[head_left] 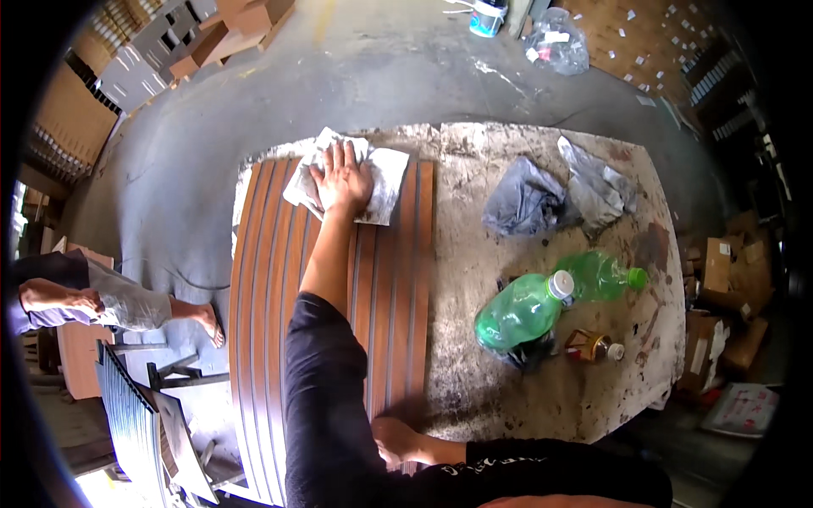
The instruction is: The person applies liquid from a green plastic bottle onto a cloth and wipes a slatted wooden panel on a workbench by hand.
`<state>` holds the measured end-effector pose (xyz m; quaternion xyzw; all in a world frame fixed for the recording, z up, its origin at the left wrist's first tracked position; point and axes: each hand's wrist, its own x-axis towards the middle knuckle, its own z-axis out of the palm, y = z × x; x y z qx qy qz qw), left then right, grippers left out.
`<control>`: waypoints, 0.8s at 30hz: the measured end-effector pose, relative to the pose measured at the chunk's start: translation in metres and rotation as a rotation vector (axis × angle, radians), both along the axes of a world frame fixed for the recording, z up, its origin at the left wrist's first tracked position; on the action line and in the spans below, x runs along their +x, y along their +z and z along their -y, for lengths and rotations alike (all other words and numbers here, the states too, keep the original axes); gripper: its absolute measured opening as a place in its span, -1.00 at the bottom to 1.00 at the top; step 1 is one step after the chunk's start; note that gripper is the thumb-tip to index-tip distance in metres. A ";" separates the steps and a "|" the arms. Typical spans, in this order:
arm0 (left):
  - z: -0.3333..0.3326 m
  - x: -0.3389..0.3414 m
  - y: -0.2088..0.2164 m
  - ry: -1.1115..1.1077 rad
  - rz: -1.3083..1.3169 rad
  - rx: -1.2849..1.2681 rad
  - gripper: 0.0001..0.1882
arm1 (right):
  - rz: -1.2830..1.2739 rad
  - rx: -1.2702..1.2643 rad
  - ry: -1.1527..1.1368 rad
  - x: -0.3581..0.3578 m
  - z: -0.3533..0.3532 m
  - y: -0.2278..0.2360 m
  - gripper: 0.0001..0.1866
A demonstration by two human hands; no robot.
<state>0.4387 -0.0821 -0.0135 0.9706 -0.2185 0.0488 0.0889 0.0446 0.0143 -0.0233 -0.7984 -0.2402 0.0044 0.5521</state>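
Observation:
My left hand (343,179) lies flat on a crumpled white cloth (388,182), fingers spread, pressing it onto the far end of a brown slatted panel (396,279). Dark grooves run lengthwise between the panel's wood-coloured strips. Closer to me, my right hand (395,440) rests at the panel's right side near its lower end. The left sleeve partly covers its fingers, so their closing is unclear. The panel lies along the left part of a stained, worn tabletop (461,254).
To the right stand or lie a green bottle with a white cap (517,313), another with a green cap (597,275), a small amber bottle (589,345) and grey crumpled bags (527,199). A person's leg (190,311) and propped panels (135,415) are at left; cardboard boxes (720,271) at right.

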 end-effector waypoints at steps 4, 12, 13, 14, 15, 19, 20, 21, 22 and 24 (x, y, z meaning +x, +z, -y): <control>-0.035 -0.053 -0.012 -0.067 -0.007 -0.020 -0.35 | -0.079 0.090 -0.001 0.010 0.008 0.009 -0.79; -0.062 -0.068 0.012 -0.149 -0.021 -0.006 -0.34 | -0.054 0.177 -0.053 0.008 0.003 0.016 -0.75; -0.057 -0.042 0.015 -0.132 0.012 -0.036 -0.34 | -0.053 0.141 -0.007 0.009 0.002 0.021 -0.79; -0.060 -0.016 0.010 -0.084 0.005 -0.031 -0.35 | -0.070 0.181 0.036 0.009 -0.003 0.019 -0.80; -0.041 0.005 0.008 -0.068 -0.006 -0.063 -0.36 | -0.056 0.154 0.032 0.012 0.005 0.023 -0.80; -0.029 -0.007 -0.011 -0.062 -0.022 -0.096 -0.37 | -0.085 0.159 0.042 0.014 0.010 0.018 -0.80; -0.036 -0.024 -0.016 -0.065 -0.037 -0.049 -0.36 | -0.066 0.119 0.013 0.015 0.010 0.015 -0.80; -0.032 -0.048 -0.006 -0.090 -0.064 -0.025 -0.35 | -0.058 0.067 -0.038 0.012 0.013 0.016 -0.80; -0.052 -0.061 -0.005 -0.118 -0.079 -0.014 -0.35 | -0.058 0.098 -0.065 0.009 0.009 0.013 -0.78; -0.073 -0.052 0.005 -0.157 -0.102 0.040 -0.35 | -0.062 0.111 -0.090 0.008 0.011 0.017 -0.77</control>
